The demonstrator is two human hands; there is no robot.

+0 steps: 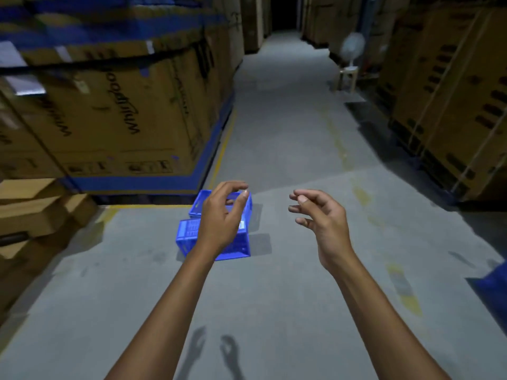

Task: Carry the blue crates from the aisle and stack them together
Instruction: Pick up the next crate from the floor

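Note:
Two blue plastic crates lie on the grey concrete floor ahead of me, close together. The nearer crate (189, 237) sits in front and the farther crate (199, 201) just behind it. My left hand (222, 218) is raised in the air in front of them, hiding their middle parts, fingers curled and apart, holding nothing. My right hand (321, 223) hovers to the right of the crates over bare floor, also empty with fingers apart. Both arms reach forward from the bottom of the view.
Tall stacked cardboard cartons (115, 105) wall the left side of the aisle, smaller boxes (35, 212) at the near left. More cartons (450, 100) line the right. A fan on a stool (349, 64) stands far right. A blue object (496, 281) shows at the right edge.

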